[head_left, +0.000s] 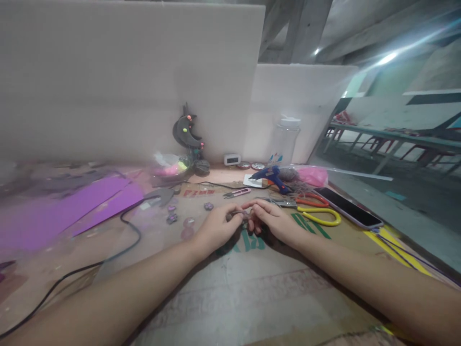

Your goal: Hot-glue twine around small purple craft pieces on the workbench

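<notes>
Mid-frame, the left hand [227,223] and right hand [271,218] meet, fingers closed around a small purplish piece [246,215]. Beyond them, right of centre, lies a blue glue gun [272,178].

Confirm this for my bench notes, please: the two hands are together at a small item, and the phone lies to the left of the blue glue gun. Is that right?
Not quite: in the head view, the phone lies to the right of the blue glue gun. The left hand and right hand are together at a small item.
</notes>
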